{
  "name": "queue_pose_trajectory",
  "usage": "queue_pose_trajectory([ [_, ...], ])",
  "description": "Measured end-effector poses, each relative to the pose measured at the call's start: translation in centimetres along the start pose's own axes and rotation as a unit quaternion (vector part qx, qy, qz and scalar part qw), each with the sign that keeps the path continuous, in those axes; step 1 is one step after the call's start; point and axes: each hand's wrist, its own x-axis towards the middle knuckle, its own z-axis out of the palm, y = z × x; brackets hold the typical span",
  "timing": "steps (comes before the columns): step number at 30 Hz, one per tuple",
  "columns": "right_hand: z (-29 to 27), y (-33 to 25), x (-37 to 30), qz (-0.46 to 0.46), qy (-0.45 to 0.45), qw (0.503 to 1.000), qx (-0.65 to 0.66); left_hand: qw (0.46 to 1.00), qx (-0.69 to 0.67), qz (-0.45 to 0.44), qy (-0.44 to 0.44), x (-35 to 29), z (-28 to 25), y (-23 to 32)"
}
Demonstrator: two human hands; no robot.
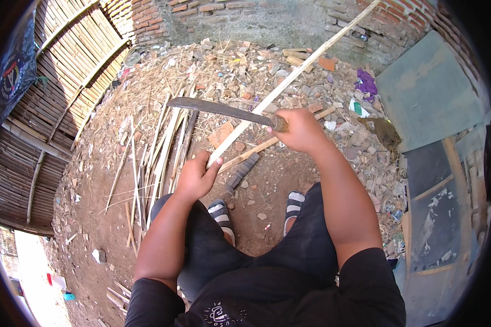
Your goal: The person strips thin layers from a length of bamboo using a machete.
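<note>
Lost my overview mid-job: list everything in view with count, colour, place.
Long wood strip: one, pale, centre to upper right
Machete: one, dark grey, crossing over the strip
Loose strips: several, pale to brown, left of centre
Stick: one, light brown, ground, centre
Ridged piece: one, grey, ground, centre
Rubble: uncountable, mixed, across the ground
Bundle: one, purple, right
Brickwork: count unclear, red and grey, top
Slats: many, tan to brown, left
Hanging sheet: one, dark blue, upper left
Board: one, grey-green, upper right
Dark panels: several, blackish, right
Footwear: two, dark-and-white striped, centre
Trousers: one pair, dark, bottom
Shirt: one, black, bottom
Arms: two, bare, bottom
Left grip: one, bare, strip's lower end
Right grip: one, bare, machete handle
</note>
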Motion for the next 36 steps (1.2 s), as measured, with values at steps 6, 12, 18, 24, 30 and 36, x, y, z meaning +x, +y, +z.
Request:
queue_pose_trajectory([
  [6, 1.1, -1.0, 0.0, -0.113, -0.017, 0.989, -0.097, 0.999, -0.047, 0.015, 0.009, -0.1, -0.3, -0.5],
  [12, 0.5, 1.6, 0.9, 0.025, 0.019, 0.999, 0.018, 0.999, -0.044, -0.003, 0.021, 0.4, -0.5, -0.4],
  [18, 1.6, 0.2, 0.2, -0.059, -0.013, 0.998, -0.035, 0.999, -0.010, -0.015, 0.034, 0.1, -0.4, 0.0],
  [24, 0.6, 0.5, 0.4, -0.064, 0.019, 0.996, -0.057, 0.998, 0.026, -0.010, 0.055, -0.3, -0.8, 0.4],
  [30, -1.4, 2.5, 0.3, 0.069, 0.098, 0.993, -0.009, 0.994, 0.066, -0.014, 0.081, -0.2, -0.9, 0.2],
  [36, 0.4, -0.1, -0.1, -0.049, -0.010, 0.994, -0.094, 0.988, 0.114, 0.004, 0.102, -0.2, -0.8, 0.1],
])
